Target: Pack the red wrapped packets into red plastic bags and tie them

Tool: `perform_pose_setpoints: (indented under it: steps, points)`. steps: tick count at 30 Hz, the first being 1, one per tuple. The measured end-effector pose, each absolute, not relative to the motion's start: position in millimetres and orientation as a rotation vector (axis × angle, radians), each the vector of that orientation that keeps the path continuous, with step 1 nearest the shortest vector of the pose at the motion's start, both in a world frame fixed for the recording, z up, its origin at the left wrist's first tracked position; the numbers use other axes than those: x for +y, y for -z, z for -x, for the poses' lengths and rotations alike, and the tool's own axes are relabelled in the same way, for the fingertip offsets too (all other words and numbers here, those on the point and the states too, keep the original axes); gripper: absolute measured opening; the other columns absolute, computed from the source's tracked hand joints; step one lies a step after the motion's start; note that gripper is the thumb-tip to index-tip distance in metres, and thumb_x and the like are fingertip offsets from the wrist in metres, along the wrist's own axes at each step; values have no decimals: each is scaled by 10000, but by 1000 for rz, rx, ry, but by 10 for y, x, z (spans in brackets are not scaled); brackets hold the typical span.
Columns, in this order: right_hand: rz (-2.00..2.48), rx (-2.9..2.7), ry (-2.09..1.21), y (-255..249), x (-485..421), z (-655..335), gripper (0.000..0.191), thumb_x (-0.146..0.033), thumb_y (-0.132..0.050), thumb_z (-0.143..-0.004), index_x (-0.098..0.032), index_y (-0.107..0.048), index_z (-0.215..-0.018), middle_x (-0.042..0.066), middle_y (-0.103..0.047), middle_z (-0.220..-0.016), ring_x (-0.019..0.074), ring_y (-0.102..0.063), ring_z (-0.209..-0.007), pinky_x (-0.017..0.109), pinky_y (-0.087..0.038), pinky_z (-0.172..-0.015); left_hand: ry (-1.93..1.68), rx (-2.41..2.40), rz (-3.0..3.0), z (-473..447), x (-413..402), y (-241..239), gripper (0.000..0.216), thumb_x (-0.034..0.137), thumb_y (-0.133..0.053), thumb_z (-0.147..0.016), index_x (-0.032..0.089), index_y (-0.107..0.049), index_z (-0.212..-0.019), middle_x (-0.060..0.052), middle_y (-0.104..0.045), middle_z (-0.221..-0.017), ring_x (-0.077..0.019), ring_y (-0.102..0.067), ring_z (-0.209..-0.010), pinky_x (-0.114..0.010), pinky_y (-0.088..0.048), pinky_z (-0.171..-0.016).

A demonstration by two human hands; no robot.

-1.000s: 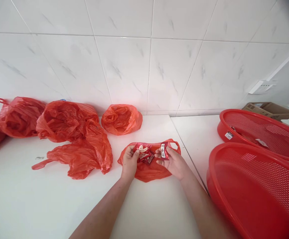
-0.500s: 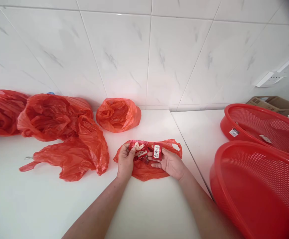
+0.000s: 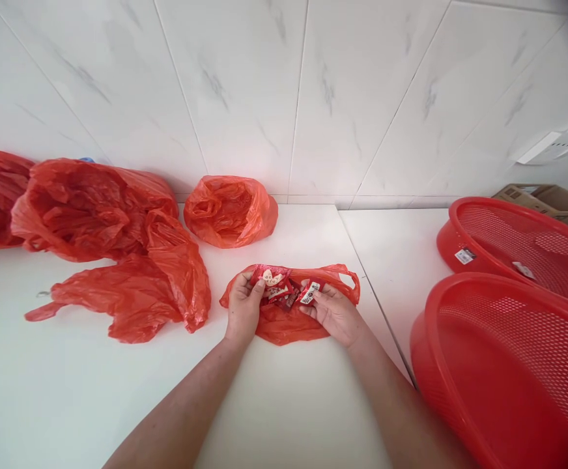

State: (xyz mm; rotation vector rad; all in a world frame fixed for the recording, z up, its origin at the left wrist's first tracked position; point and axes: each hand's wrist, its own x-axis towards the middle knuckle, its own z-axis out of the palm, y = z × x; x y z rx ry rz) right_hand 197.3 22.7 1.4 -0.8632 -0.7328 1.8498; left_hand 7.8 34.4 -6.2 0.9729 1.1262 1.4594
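A flattened red plastic bag [image 3: 291, 329] lies on the white table, its handle loop at the right. Over it, my left hand [image 3: 245, 305] pinches a red packet [image 3: 273, 278] with a pale heart-shaped print, thumb on top. My right hand [image 3: 335, 312] grips a small red sachet [image 3: 310, 292] with a white label and dark characters, tilted to the right. Several more small red sachets [image 3: 284, 296] sit between the two hands above the bag. Their exact contents cannot be made out.
Crumpled red plastic bags [image 3: 93, 215] spread along the left, and a rounder open red bag [image 3: 230, 212] stands by the tiled wall. At right are two red mesh baskets [image 3: 447, 286], with a cardboard box [image 3: 548, 202] behind them on the white table [image 3: 288, 404].
The sachet in my right hand has turned from upright to slanted, and the right thumb has come onto it. More sachets show between the hands. The view has tipped slightly.
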Motion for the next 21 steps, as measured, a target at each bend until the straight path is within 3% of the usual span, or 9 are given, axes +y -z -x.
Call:
perform_pose_setpoints:
  steps: [7,11,21]
  points:
    - [892,-689,-1735,0,206,-1914,273,-286,-753,-693,-241,-670,-948,-11,-684,-902,120,-619,-824,264,-498,-778,-1459,1131,-983,-82,355,72,218,349,-624,-785,198,-557,-928,-16,-629,-878,-147,-604,-764,-300,-511,-739]
    - [911,-726,-1723,33,218,-1899,183,-300,-712,-734,-217,-656,-887,-26,-640,-752,91,-578,-675,266,-504,-727,-1458,1132,-983,-86,362,71,228,364,-636,-771,193,-562,-902,-19,-635,-865,-155,-614,-744,-308,-519,-726]
    - [870,-747,-1736,101,236,-1900,145,-308,-644,-799,-194,-646,-889,11,-651,-789,113,-590,-696,294,-518,-728,-1475,1115,-964,-92,367,74,228,344,-655,-761,179,-580,-899,-19,-662,-827,-157,-635,-726,-305,-521,-712]
